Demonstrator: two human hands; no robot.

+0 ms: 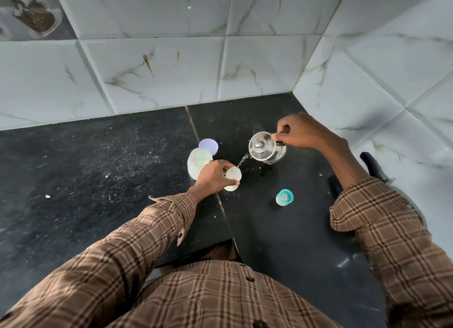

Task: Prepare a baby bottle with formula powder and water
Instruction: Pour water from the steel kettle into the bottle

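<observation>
My left hand (212, 175) grips a small translucent baby bottle (233, 178) that stands upright on the black counter (98, 171). My right hand (300, 131) holds a shiny steel kettle (266, 147) by its handle and tilts it to the left. A thin stream of water (243, 160) runs from the spout into the bottle's open mouth. The bottle's teal-ringed cap with the nipple (284, 197) stands on the counter to the right of the bottle. An open translucent formula jar (198, 163) sits just behind my left hand, with its round pale lid (208, 146) lying beside it.
Marbled wall tiles (159, 70) close the counter at the back and on the right. A dark handle (373, 167) lies at the right edge. A few water drops (255, 169) and white specks dot the counter. The counter's front edge steps back near my body.
</observation>
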